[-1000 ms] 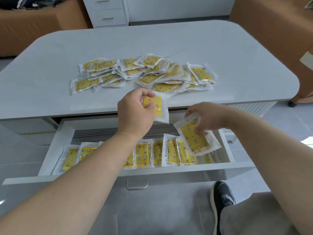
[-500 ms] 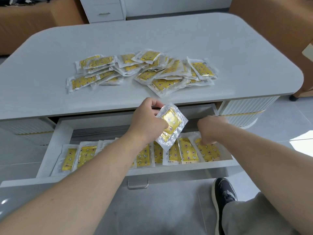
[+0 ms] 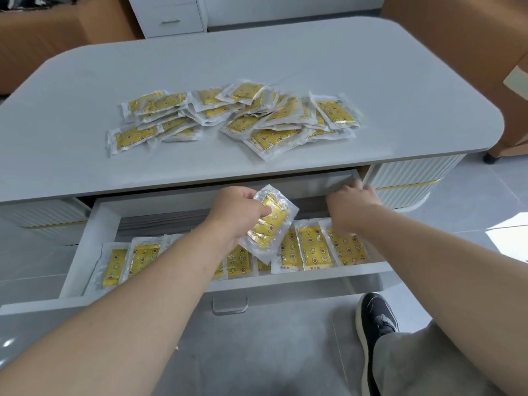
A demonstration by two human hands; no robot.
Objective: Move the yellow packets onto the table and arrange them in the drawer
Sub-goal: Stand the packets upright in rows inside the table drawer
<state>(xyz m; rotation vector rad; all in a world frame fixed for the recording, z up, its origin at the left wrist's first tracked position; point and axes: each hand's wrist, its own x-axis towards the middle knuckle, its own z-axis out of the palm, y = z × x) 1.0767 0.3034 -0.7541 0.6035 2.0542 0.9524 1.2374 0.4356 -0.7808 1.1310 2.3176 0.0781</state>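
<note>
A pale grey surface (image 3: pixel 257 52) carries a loose heap of yellow packets (image 3: pixel 237 118), each sealed in clear plastic, lying overlapped near its front edge. Below that edge a white drawer (image 3: pixel 83 247) stands pulled out toward the person. Along its front wall a row of packets (image 3: pixel 143 258) lies flat, side by side and slightly overlapping, running from the left end across to the right.

Left of centre, the person's bare left arm reaches over the drawer. The left hand (image 3: pixel 237 212) pinches one packet (image 3: pixel 268 224) between thumb and curled fingers and holds it tilted in the air above the middle of the row, clear of the packets beneath it.

Further right, the right hand (image 3: pixel 348 204) hangs over the right end of the row, near the back right corner of the drawer, its back turned to the camera and its fingers bent downward. Its lower edge is blurred, and I cannot tell whether the fingers are spread, closed, or touching the last packet under them.

A metal handle (image 3: pixel 230 304) shows below the drawer front. At the lower right, a black shoe (image 3: pixel 374 318) rests on the grey tiled floor beside a grey trouser leg (image 3: pixel 428 361).
</note>
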